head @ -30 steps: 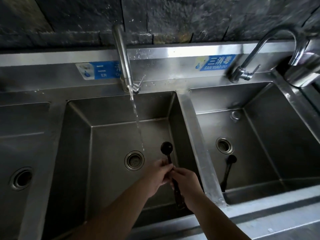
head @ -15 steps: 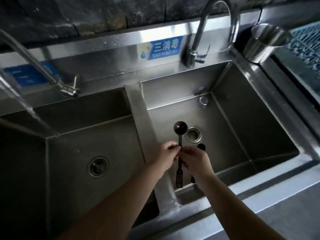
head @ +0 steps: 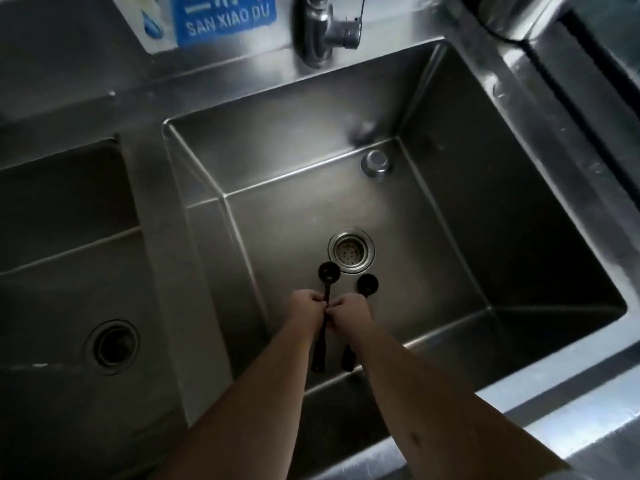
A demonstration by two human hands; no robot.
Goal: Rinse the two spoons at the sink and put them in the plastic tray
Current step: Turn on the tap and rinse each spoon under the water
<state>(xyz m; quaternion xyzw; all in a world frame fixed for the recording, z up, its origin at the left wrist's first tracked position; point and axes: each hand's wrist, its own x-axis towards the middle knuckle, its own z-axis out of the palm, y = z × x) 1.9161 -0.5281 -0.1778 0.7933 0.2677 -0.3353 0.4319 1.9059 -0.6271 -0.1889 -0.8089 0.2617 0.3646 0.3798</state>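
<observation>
Both hands hold one black spoon (head: 329,271) by its handle over the right steel sink basin (head: 450,216). My left hand (head: 306,311) and my right hand (head: 349,315) are closed on the handle from either side, and the round bowl points away from me toward the drain. The handle end sticks out below my left wrist. A second black spoon (head: 367,284) lies on the basin floor just right of my right hand, its handle partly hidden under my wrist. No plastic tray is in view.
A round drain strainer (head: 351,251) sits in the basin floor beyond the spoons, and an overflow knob (head: 374,164) on the back wall. The right tap's base (head: 325,29) stands behind the basin. The middle basin (head: 69,271) lies to the left, across a steel divider.
My hands have carried the held spoon from under the running tap in the middle basin over the divider into the right basin, down beside the spoon lying there. The view has swung right.
</observation>
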